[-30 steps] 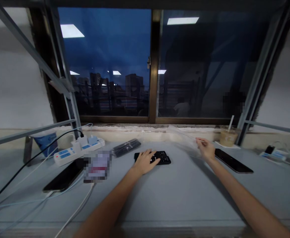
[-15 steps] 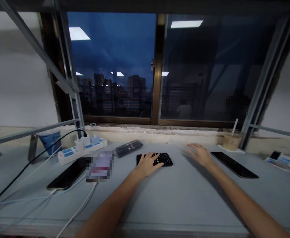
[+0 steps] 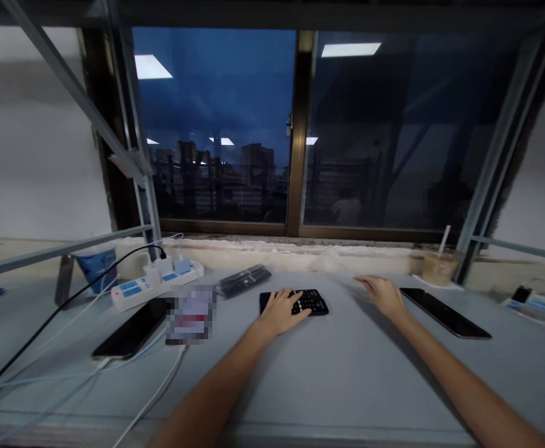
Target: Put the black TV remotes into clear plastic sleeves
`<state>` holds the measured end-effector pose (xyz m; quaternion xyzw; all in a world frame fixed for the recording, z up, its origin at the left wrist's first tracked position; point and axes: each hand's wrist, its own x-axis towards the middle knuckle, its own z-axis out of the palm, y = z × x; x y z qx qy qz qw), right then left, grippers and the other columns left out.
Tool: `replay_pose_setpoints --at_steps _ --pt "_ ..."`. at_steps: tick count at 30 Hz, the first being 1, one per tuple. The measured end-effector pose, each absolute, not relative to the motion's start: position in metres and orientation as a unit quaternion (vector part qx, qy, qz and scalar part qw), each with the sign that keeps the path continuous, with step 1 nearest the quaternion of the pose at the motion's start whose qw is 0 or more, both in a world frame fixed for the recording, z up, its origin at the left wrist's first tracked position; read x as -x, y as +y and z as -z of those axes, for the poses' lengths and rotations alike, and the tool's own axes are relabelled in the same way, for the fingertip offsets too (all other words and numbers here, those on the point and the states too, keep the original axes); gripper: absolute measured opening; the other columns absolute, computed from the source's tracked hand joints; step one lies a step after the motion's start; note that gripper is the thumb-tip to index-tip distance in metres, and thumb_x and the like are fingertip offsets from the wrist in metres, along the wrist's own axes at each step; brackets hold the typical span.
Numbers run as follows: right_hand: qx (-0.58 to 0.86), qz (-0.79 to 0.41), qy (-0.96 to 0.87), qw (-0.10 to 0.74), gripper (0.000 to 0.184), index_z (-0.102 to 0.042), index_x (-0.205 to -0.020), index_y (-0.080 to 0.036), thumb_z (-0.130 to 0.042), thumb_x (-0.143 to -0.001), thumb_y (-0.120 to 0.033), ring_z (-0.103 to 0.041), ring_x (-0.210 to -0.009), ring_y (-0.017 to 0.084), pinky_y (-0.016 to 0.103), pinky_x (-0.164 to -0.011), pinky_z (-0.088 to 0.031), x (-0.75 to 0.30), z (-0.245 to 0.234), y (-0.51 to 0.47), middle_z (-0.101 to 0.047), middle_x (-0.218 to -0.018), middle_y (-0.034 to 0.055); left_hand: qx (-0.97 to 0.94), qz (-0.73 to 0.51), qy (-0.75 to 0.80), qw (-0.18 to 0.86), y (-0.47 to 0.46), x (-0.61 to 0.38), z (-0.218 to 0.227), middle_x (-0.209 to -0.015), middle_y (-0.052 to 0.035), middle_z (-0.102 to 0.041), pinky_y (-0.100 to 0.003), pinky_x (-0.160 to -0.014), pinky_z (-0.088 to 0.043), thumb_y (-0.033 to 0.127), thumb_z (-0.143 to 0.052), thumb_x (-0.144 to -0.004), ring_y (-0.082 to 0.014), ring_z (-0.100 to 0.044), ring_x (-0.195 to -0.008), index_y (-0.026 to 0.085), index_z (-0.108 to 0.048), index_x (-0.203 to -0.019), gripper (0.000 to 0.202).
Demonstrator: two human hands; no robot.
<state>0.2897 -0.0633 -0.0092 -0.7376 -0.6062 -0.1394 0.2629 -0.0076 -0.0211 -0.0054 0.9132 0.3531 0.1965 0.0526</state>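
Note:
My left hand lies palm down, fingers spread, over black remote controls that rest on the grey table. Their buttons show past my fingers; it looks like two side by side, partly covered. My right hand is closed in a pinch on the edge of a clear plastic bag, which stands up from the table towards the window sill. Behind my left hand lies a dark pack in clear plastic wrapping. To the right of my right hand lies a black flat device.
At the left, a power strip holds several white plugs. Cables run to a black phone and a phone with a blurred screen. A blue cup stands behind them. A drink cup with a straw stands back right.
My right hand's fingers have closed from spread to a pinch on the plastic bag, whose near edge is raised. My left hand stays on the remote controls. The view has shifted slightly.

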Motion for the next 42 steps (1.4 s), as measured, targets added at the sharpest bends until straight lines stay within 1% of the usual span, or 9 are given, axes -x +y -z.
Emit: replay_pose_setpoints --at_steps 6,10,15,19,26,30,33,36,42 --pt "0.727 0.1 -0.641 0.224 0.04 -0.063 -0.109 -0.022 -0.042 -0.076 -0.012 -0.062 -0.093 0.023 0.033 -0.082 -0.045 -0.291 0.015 -0.065 -0.069 -0.096 0.0052 -0.909 -0.2 0.362 0.049 -0.023 0.009 0.004 -0.128 -0.0117 -0.047 -0.043 -0.099 -0.028 0.054 -0.035 -0.084 -0.0254 -0.041 -0.119 0.02 -0.045 -0.128 0.056" --pt "0.732 0.097 -0.642 0.204 0.035 -0.063 -0.108 -0.02 -0.042 -0.081 -0.024 -0.061 -0.096 0.025 0.036 -0.082 -0.044 -0.288 0.019 -0.065 -0.064 -0.107 0.0101 -0.907 -0.199 0.367 0.048 -0.026 0.008 0.003 -0.126 -0.0115 -0.049 -0.042 -0.099 -0.029 0.051 -0.032 -0.087 -0.024 -0.043 -0.117 0.02 -0.046 -0.126 0.052" --pt "0.75 0.094 -0.63 0.177 0.033 -0.064 -0.105 -0.02 -0.046 -0.081 -0.036 -0.058 -0.101 0.026 0.039 -0.086 -0.042 -0.282 0.022 -0.064 -0.061 -0.112 0.0107 -0.887 -0.219 0.407 0.0 -0.018 0.009 -0.002 -0.129 -0.0115 -0.047 -0.045 -0.101 -0.027 0.048 -0.028 -0.089 -0.0269 -0.037 -0.122 0.019 -0.049 -0.123 0.049" --pt "0.767 0.092 -0.616 0.155 0.038 -0.06 -0.11 -0.02 -0.044 -0.082 -0.041 -0.055 -0.105 0.03 0.045 -0.086 -0.04 -0.279 0.027 -0.064 -0.059 -0.116 0.0119 -0.813 -0.242 0.525 -0.064 0.002 0.026 -0.009 -0.127 -0.0077 -0.049 -0.04 -0.101 -0.028 0.033 -0.029 -0.092 -0.0223 -0.037 -0.122 0.02 -0.047 -0.123 0.039" --pt "0.776 0.111 -0.605 0.141 0.053 -0.047 -0.125 -0.013 -0.038 -0.084 -0.046 -0.052 -0.107 0.033 0.049 -0.087 -0.037 -0.272 0.029 -0.064 -0.056 -0.118 0.0176 -0.767 -0.194 0.61 -0.049 0.025 0.052 0.001 -0.129 -0.0163 -0.046 -0.044 -0.096 -0.032 0.028 -0.041 -0.088 -0.029 -0.038 -0.121 0.01 -0.048 -0.121 0.039" --pt "0.763 0.17 -0.594 0.19 0.05 -0.045 -0.125 -0.013 -0.038 -0.084 -0.039 -0.051 -0.108 0.031 0.046 -0.088 -0.038 -0.268 0.022 -0.063 -0.056 -0.116 0.0167 -0.77 -0.18 0.609 -0.062 0.025 0.053 0.001 -0.122 -0.0125 -0.052 -0.04 -0.095 -0.033 0.025 -0.047 -0.085 -0.0251 -0.045 -0.113 0.014 -0.052 -0.115 0.032" --pt "0.739 0.186 -0.597 0.249 0.044 -0.047 -0.122 -0.013 -0.037 -0.084 -0.034 -0.051 -0.106 0.029 0.044 -0.087 -0.038 -0.263 0.016 -0.063 -0.057 -0.113 0.0148 -0.755 -0.185 0.625 -0.079 0.025 0.055 -0.002 -0.122 -0.0153 -0.05 -0.039 -0.093 -0.034 0.026 -0.051 -0.083 -0.0264 -0.044 -0.113 0.011 -0.048 -0.119 0.039" --pt "0.706 0.18 -0.612 0.308 0.039 -0.053 -0.113 -0.015 -0.038 -0.082 -0.032 -0.052 -0.103 0.028 0.043 -0.087 -0.039 -0.259 0.013 -0.064 -0.059 -0.109 0.0128 -0.742 -0.188 0.638 -0.089 0.025 0.058 -0.003 -0.119 -0.0181 -0.052 -0.038 -0.092 -0.033 0.027 -0.051 -0.083 -0.0284 -0.044 -0.113 0.008 -0.046 -0.12 0.042" --pt "0.623 0.126 -0.638 0.434 0.03 -0.06 -0.096 -0.017 -0.041 -0.078 -0.032 -0.057 -0.087 0.022 0.037 -0.083 -0.042 -0.253 0.012 -0.06 -0.063 -0.095 0.0095 -0.744 -0.195 0.632 -0.09 0.023 0.06 -0.006 -0.112 -0.0134 -0.057 -0.038 -0.089 -0.034 0.014 -0.049 -0.08 -0.0255 -0.05 -0.106 0.014 -0.05 -0.117 0.037"
